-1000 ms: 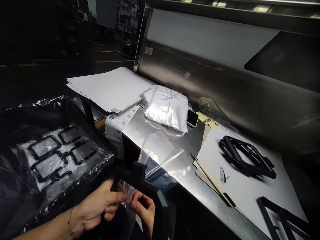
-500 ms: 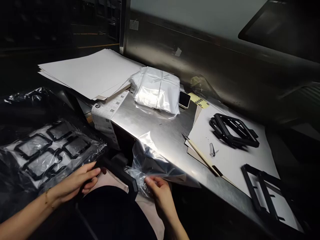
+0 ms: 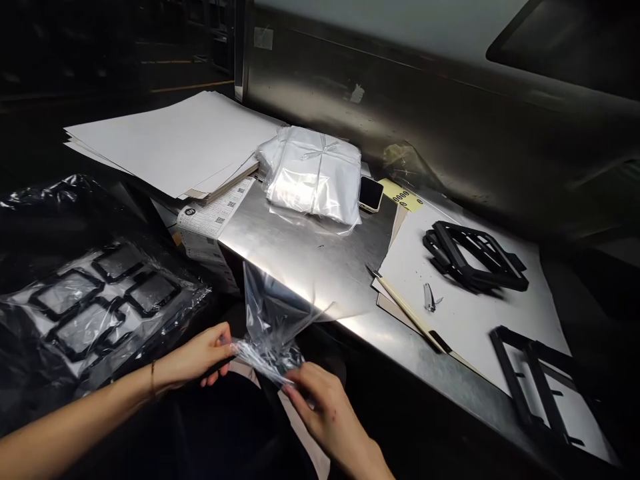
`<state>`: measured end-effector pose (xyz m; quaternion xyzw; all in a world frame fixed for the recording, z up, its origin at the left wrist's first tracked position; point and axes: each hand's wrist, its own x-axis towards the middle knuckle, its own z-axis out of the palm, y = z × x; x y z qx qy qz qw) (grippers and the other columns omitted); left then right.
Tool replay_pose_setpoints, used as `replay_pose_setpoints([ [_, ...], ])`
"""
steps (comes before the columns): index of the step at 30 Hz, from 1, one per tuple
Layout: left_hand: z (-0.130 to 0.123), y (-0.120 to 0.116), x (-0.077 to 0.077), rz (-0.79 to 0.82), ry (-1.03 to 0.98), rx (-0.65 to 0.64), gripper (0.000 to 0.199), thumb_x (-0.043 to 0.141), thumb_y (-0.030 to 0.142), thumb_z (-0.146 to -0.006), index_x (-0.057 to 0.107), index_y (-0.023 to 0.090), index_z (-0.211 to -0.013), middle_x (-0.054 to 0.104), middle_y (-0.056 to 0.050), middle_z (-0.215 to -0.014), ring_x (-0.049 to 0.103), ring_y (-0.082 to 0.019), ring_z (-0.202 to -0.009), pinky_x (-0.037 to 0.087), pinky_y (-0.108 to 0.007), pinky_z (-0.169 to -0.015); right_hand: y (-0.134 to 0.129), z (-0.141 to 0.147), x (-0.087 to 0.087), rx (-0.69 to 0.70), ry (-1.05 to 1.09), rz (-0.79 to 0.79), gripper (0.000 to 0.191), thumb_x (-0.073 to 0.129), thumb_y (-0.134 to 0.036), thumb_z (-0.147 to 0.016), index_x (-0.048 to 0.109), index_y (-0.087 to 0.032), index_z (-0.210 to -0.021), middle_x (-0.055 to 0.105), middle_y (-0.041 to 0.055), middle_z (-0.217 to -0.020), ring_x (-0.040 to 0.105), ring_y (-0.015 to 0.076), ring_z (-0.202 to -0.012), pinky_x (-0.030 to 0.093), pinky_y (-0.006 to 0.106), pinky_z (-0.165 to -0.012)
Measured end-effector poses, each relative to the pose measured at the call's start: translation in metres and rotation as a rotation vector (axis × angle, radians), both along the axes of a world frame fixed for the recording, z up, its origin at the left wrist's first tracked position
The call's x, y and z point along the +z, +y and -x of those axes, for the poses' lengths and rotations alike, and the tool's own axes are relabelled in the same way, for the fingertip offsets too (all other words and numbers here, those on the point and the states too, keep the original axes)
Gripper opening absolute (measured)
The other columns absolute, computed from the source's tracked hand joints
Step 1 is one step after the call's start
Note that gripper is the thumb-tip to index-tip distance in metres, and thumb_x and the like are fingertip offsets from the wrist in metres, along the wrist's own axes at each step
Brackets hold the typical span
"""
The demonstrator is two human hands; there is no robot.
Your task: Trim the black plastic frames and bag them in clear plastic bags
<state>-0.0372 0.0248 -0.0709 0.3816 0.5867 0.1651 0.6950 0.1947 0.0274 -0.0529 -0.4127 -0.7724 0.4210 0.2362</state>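
Between my hands hangs a clear plastic bag (image 3: 275,320), its edge gathered into folds over my lap. My left hand (image 3: 203,357) is closed on the left end of those folds. On the right end, my right hand (image 3: 320,403) pinches the film between thumb and fingers. The bag's far part leans against the front edge of the metal table (image 3: 310,257). To the left of my left hand lie several black frames (image 3: 75,293) in clear plastic. Whether a black frame rests in the dark area of my lap, I cannot tell.
On the table are a tied pack of clear bags (image 3: 315,173), a phone (image 3: 371,194), stacked white sheets (image 3: 170,140), a pen-like cutter (image 3: 410,310), nail clippers (image 3: 430,298) and black frames (image 3: 475,257). Another black frame (image 3: 537,380) lies near the right front edge.
My left hand has let go of a black frame, which is out of sight now, and moved right to grip the bag. The bag is now stretched between both hands.
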Motion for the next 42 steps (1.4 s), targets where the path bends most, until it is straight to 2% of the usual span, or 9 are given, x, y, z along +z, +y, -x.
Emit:
replay_pose_setpoints([
  [4, 0.008, -0.010, -0.010, 0.016, 0.071, -0.008, 0.019, 0.039, 0.033, -0.087, 0.044, 0.014, -0.086, 0.048, 0.007, -0.054, 0.042, -0.003, -0.033, 0.028, -0.013, -0.029, -0.050, -0.007, -0.040, -0.081, -0.039, -0.185, 0.017, 0.044, -0.020, -0.084, 0.056, -0.014, -0.075, 0.053, 0.0022, -0.066, 0.049, 0.0103, -0.058, 0.038, 0.023, -0.050],
  [8, 0.014, -0.016, -0.028, 0.011, 0.133, 0.006, 0.015, 0.048, 0.028, -0.083, 0.047, 0.014, -0.081, 0.047, 0.006, -0.059, 0.049, -0.005, -0.045, 0.037, -0.014, -0.034, -0.094, 0.024, -0.069, -0.039, 0.083, -0.294, 0.040, 0.030, -0.037, -0.089, 0.050, -0.016, -0.062, 0.046, -0.0041, -0.051, 0.042, 0.0057, -0.043, 0.032, 0.017, -0.038],
  [11, 0.021, -0.022, -0.041, 0.026, 0.169, 0.031, 0.019, 0.046, 0.030, -0.084, 0.048, 0.013, -0.077, 0.049, 0.004, -0.062, 0.051, -0.006, -0.051, 0.040, -0.016, -0.039, -0.097, 0.038, -0.075, -0.093, 0.078, -0.230, 0.031, 0.034, -0.033, -0.089, 0.052, -0.016, -0.069, 0.051, -0.0029, -0.058, 0.050, 0.0071, -0.052, 0.040, 0.019, -0.045],
  [17, 0.024, -0.029, -0.056, -0.003, 0.280, 0.067, 0.024, 0.040, 0.033, -0.087, 0.048, 0.013, -0.078, 0.037, 0.010, -0.047, 0.035, -0.002, -0.032, 0.029, -0.015, -0.031, -0.085, 0.019, -0.083, -0.267, -0.030, -0.064, 0.015, 0.039, -0.021, -0.088, 0.051, -0.014, -0.086, 0.053, -0.0006, -0.071, 0.053, 0.0091, -0.062, 0.045, 0.023, -0.053],
  [23, 0.029, -0.023, -0.056, 0.092, 0.251, 0.046, 0.026, 0.040, 0.034, -0.087, 0.051, 0.012, -0.079, 0.050, 0.005, -0.058, 0.046, -0.004, -0.040, 0.037, -0.016, -0.035, -0.089, 0.048, -0.066, -0.025, 0.129, 0.012, 0.035, 0.043, -0.043, -0.084, 0.054, -0.015, -0.066, 0.052, -0.0051, -0.054, 0.048, 0.0042, -0.044, 0.039, 0.017, -0.041],
  [31, 0.032, 0.002, -0.060, 0.150, 0.229, 0.002, 0.033, 0.044, 0.037, -0.084, 0.050, 0.012, -0.063, 0.041, 0.009, -0.046, 0.035, -0.002, -0.033, 0.028, -0.016, -0.033, 0.005, 0.031, -0.064, -0.371, 0.023, 0.144, 0.023, 0.046, -0.032, -0.085, 0.055, -0.013, -0.076, 0.054, -0.0031, -0.065, 0.051, 0.0066, -0.055, 0.044, 0.021, -0.050],
  [35, 0.015, 0.012, -0.034, 0.103, 0.071, 0.118, 0.032, 0.049, 0.036, -0.082, 0.051, 0.013, -0.061, 0.042, 0.009, -0.046, 0.037, -0.004, -0.038, 0.030, -0.018, -0.039, 0.026, 0.007, -0.045, -0.414, -0.002, 0.050, 0.018, 0.049, -0.030, -0.084, 0.058, -0.014, -0.083, 0.057, -0.0014, -0.069, 0.053, 0.0082, -0.058, 0.045, 0.024, -0.055],
  [38, 0.009, 0.005, -0.009, 0.182, -0.186, 0.171, 0.027, 0.062, 0.040, -0.071, 0.062, 0.014, -0.074, 0.059, 0.002, -0.066, 0.055, -0.009, -0.066, 0.040, -0.019, -0.058, 0.024, 0.003, -0.013, -0.361, 0.080, -0.046, 0.012, 0.048, -0.020, -0.083, 0.059, -0.017, -0.084, 0.057, 0.0014, -0.071, 0.053, 0.0107, -0.066, 0.044, 0.025, -0.057],
  [42, 0.005, -0.005, -0.010, 0.504, -0.612, 0.204, 0.086, 0.039, 0.079, -0.056, 0.061, 0.008, -0.098, 0.061, -0.017, -0.100, 0.057, -0.032, -0.090, 0.044, -0.044, -0.074, 0.004, 0.032, 0.001, -0.145, 0.241, -0.183, 0.015, 0.047, -0.021, -0.082, 0.062, -0.023, -0.078, 0.056, 0.0009, -0.064, 0.052, 0.0120, -0.064, 0.043, 0.025, -0.055],
])
